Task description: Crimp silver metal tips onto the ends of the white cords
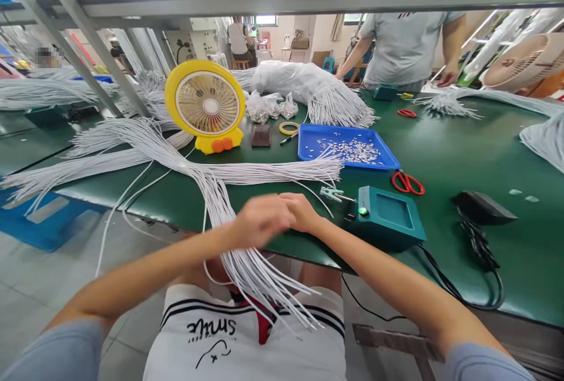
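My left hand (264, 222), smeared by motion, is over the hanging end of a bundle of white cables (215, 193), and its fingers do not show clearly. Right against it is my right hand (300, 211), its fingers curled closed near the table edge; what they hold, if anything, is hidden. The bundle drapes from the table down onto my lap. Behind my hands, another row of white cables (264, 172) lies across the table. Just right of my right hand stands a green box-shaped device (388, 213) with a lit button and a small clip tool (331, 193) at its side.
A blue tray (392, 160) holds many small metal pieces. Nearby are red scissors (408, 182), a yellow tape roll (289, 128), a yellow fan (205, 104) and a black adapter (482, 207) with cord. A metal shelf bar (308, 2) crosses above; a person (403, 46) stands opposite.
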Tool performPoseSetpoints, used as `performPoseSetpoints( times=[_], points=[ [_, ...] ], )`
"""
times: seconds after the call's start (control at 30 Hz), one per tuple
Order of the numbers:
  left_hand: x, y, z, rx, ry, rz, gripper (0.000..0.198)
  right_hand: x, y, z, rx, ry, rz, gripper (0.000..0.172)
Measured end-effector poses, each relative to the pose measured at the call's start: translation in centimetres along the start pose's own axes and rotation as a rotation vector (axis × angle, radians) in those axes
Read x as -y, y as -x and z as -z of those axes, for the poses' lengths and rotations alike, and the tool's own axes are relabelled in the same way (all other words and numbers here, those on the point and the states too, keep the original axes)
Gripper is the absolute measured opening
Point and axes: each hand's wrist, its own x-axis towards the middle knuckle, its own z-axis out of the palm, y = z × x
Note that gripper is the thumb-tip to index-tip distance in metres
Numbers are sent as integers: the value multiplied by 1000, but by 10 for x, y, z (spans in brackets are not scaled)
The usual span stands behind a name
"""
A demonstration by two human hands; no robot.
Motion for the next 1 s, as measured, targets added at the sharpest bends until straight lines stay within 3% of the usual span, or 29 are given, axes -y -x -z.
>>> performPoseSetpoints(
  times=[0.03, 0.07, 0.13, 0.23, 0.37, 0.5, 0.67, 0.83, 1.0],
  points=[
    [26, 0, 9, -4, -257, 171, 33, 0, 0, 0, 5, -1, 3, 22],
    [50, 1, 16, 75, -497, 335, 32, 1, 0, 1, 5, 2, 1, 23],
    [90, 6, 25, 157, -598, 419, 23, 2, 0, 1, -1, 13, -9, 24],
    [119, 13, 27, 305, -638, 440, 18, 3, 0, 2, -4, 24, -16, 24],
    [121, 14, 24, 457, -637, 452, 21, 3, 0, 2, 9, 26, -23, 23],
    [120, 4, 28, 487, -603, 491, 18, 3, 0, 2, 33, 24, -45, 23],
    [116, -5, 43, 354, -539, 611, 20, 3, 0, 1, 73, 41, -74, 23],
    [97, -4, 61, 171, -497, 717, 28, 3, -1, -1, 152, 51, -88, 23],
    [88, -6, 64, 12, -324, 747, 29, 4, -3, 0, 208, 58, -123, 23]
  ],
)
